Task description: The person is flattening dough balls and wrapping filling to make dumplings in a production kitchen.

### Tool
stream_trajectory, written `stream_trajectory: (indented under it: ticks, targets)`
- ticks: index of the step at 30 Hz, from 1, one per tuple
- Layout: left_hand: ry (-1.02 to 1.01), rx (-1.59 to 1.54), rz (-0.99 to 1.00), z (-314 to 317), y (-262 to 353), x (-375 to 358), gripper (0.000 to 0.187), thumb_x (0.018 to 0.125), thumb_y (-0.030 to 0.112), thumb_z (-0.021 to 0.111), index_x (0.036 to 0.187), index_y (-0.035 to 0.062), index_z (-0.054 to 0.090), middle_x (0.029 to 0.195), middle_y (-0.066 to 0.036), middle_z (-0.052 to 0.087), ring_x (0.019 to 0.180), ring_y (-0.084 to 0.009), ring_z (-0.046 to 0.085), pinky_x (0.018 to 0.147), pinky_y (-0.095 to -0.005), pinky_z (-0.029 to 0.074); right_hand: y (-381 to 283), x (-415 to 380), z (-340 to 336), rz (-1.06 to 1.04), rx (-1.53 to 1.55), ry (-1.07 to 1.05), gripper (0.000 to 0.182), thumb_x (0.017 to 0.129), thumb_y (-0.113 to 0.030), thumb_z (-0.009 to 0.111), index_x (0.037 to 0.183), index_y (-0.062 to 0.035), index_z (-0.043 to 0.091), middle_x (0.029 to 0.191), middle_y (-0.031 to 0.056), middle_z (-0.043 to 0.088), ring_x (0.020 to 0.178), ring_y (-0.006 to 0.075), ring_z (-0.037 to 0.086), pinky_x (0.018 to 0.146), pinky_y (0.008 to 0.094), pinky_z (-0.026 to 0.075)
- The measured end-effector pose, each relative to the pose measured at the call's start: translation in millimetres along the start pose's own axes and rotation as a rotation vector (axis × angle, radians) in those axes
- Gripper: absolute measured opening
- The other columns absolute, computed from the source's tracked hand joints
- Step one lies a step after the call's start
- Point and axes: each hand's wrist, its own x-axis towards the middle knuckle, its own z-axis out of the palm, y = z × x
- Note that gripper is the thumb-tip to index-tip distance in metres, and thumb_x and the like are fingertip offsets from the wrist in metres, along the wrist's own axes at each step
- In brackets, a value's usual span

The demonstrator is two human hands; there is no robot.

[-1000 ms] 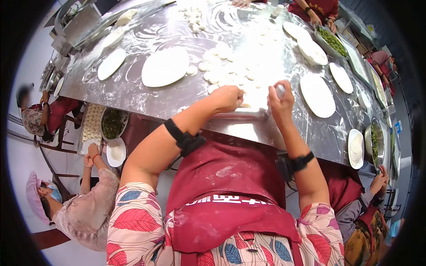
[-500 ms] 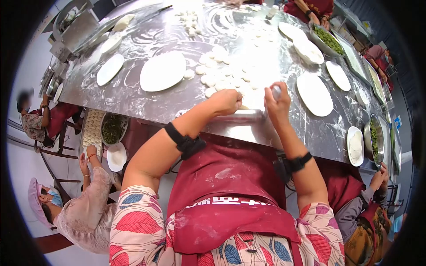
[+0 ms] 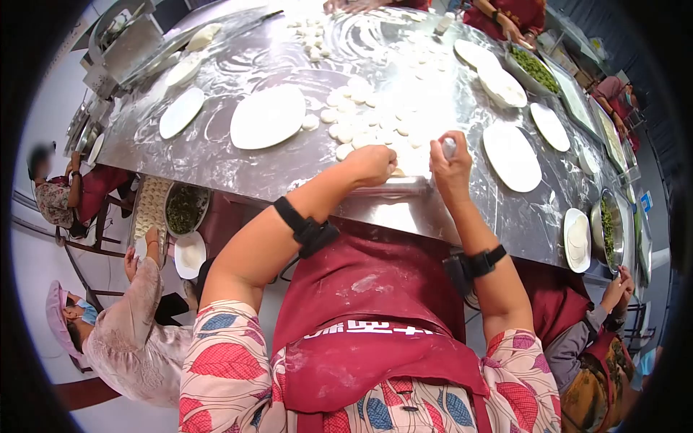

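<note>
My left hand (image 3: 377,165) is closed at the table's near edge, its fingertips pinching the rim of a flat dough piece (image 3: 398,173), mostly hidden behind them. To its right, my right hand (image 3: 450,160) is wrapped round a rolling pin (image 3: 449,148), whose pale rounded end shows between thumb and fingers; the rest is hidden. Just beyond both hands, several small white dough rounds (image 3: 345,135) lie scattered on the floured steel table (image 3: 216,167). A large white oval plate (image 3: 268,117) rests left of the rounds, and another oval plate (image 3: 512,156) lies right of my right hand.
More plates and bowls of chopped greens (image 3: 534,71) stand along the right side. At lower left, a person in a pink hat (image 3: 59,317) reaches over a dumpling tray (image 3: 151,206) beside a greens bowl (image 3: 185,208). Other people's hands (image 3: 514,35) are at the far edge and right.
My hands have barely moved. The lower-left person's hands have shifted slightly, and a co-worker's hands at the far edge now show more. The view has shifted slightly.
</note>
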Motion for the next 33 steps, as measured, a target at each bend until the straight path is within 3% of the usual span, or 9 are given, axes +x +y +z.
stream_trajectory:
  ticks: [3,9,15,17,23,26,29,33]
  targets:
    - [-0.075,-0.08,0.017,0.2,3.8,2.4,0.025,0.081,0.019,0.063,0.098,0.0013,0.066,0.089,-0.019,0.067,0.086,-0.0361,0.064,0.078,-0.0424,0.049,-12.8,-12.8,-7.7,0.054,0.032,-0.011,0.012,0.087,-0.005,0.059,0.094,-0.006,0.049,0.063,0.0042,0.055,0.053,0.0091,0.053,0.047,0.0257,0.043]
    - [-0.051,-0.14,0.038,1.4,-7.4,-11.4,0.017,0.075,0.01,0.061,0.088,-0.0001,0.063,0.082,-0.02,0.065,0.078,-0.0345,0.062,0.071,-0.0407,0.047,-29.9,-85.7,-30.9,0.023,0.143,-0.023,0.013,0.088,0.0,0.057,0.093,-0.0042,0.047,0.063,0.0039,0.054,0.053,0.0098,0.055,0.048,0.025,0.044]
    - [-0.009,-0.054,0.056,-2.5,0.5,-1.5,0.015,0.081,0.012,0.058,0.087,-0.0001,0.064,0.081,-0.021,0.065,0.078,-0.0353,0.062,0.072,-0.0418,0.047,5.8,7.4,5.7,-0.066,-0.035,0.034,0.011,0.086,-0.007,0.059,0.092,-0.0049,0.05,0.061,0.0085,0.052,0.051,0.012,0.05,0.048,0.029,0.041]
    - [-0.04,-0.056,0.028,-1.6,2.1,7.1,0.016,0.084,0.013,0.057,0.089,0.0001,0.065,0.082,-0.021,0.065,0.08,-0.0357,0.063,0.073,-0.0423,0.047,1.6,7.9,4.3,-0.004,-0.035,-0.008,0.011,0.087,-0.007,0.059,0.093,-0.0046,0.049,0.06,0.0068,0.052,0.051,0.0118,0.05,0.047,0.0293,0.042]
    - [-0.069,-0.144,0.062,5.7,-6.5,-1.9,0.018,0.075,0.008,0.058,0.089,-0.0009,0.064,0.082,-0.019,0.066,0.076,-0.0325,0.062,0.069,-0.0393,0.047,-21.6,-79.6,-30.7,0.045,0.169,-0.034,0.013,0.087,-0.002,0.059,0.095,-0.0044,0.048,0.061,0.0031,0.053,0.054,0.0101,0.056,0.049,0.0251,0.045]
    - [-0.155,-0.185,0.084,-4.1,-0.9,-7.1,0.018,0.077,0.011,0.058,0.09,-0.0002,0.064,0.082,-0.019,0.066,0.078,-0.0331,0.062,0.07,-0.0398,0.047,-13.9,-55.0,-22.3,0.072,0.116,0.002,0.013,0.087,-0.004,0.06,0.094,-0.0046,0.048,0.06,0.0032,0.053,0.053,0.0106,0.055,0.048,0.0262,0.044]
    - [0.013,-0.082,0.123,5.6,-3.8,6.0,0.019,0.08,0.015,0.06,0.091,0.0,0.064,0.084,-0.018,0.066,0.081,-0.0331,0.063,0.073,-0.0412,0.048,-1.6,-2.3,-0.4,-0.034,-0.031,0.017,0.012,0.088,-0.006,0.06,0.092,-0.0049,0.049,0.06,0.0032,0.054,0.051,0.0106,0.054,0.047,0.0276,0.043]
    - [-0.087,-0.103,0.063,4.7,5.5,10.2,0.021,0.082,0.019,0.061,0.09,0.0004,0.065,0.086,-0.018,0.066,0.083,-0.0331,0.063,0.076,-0.0423,0.048,-2.2,-7.6,-3.6,-0.04,-0.009,0.013,0.012,0.088,-0.005,0.059,0.093,-0.0047,0.048,0.06,0.0031,0.054,0.051,0.0105,0.054,0.046,0.0266,0.043]
